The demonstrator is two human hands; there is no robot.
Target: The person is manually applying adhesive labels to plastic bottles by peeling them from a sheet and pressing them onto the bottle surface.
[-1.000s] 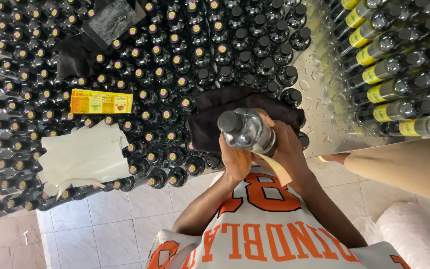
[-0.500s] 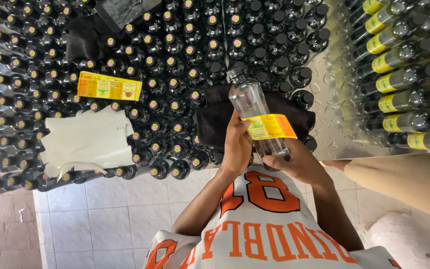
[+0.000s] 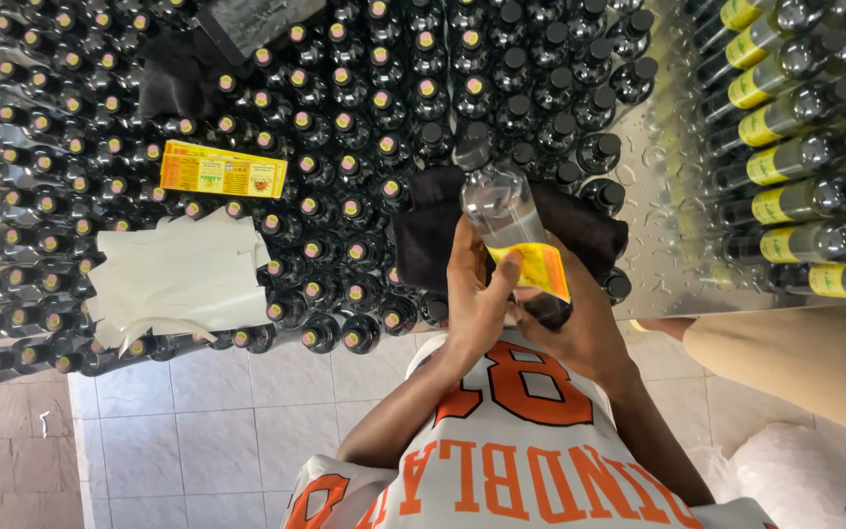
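While a clear plastic bottle with a black cap point(image 3: 498, 204) tilts over a black cloth point(image 3: 423, 240), the left hand point(image 3: 472, 294) presses its fingers together on the yellow label point(image 3: 539, 266); the right hand point(image 3: 580, 328) curls around the base. Black-capped dark bottles point(image 3: 345, 147) stand beyond the fingertips.

We note one clear plastic bottle point(image 3: 497, 204) with a dark screw cap, held off the table, lying tilted with its cap pointing away from us and its base toward the chest. A yellow label point(image 3: 537, 266) with red print sits around its lower body, partly wrapped, one edge slanting down to the right. The bottle hovers above a black cloth point(image 3: 421, 240) spread over capped bottles.
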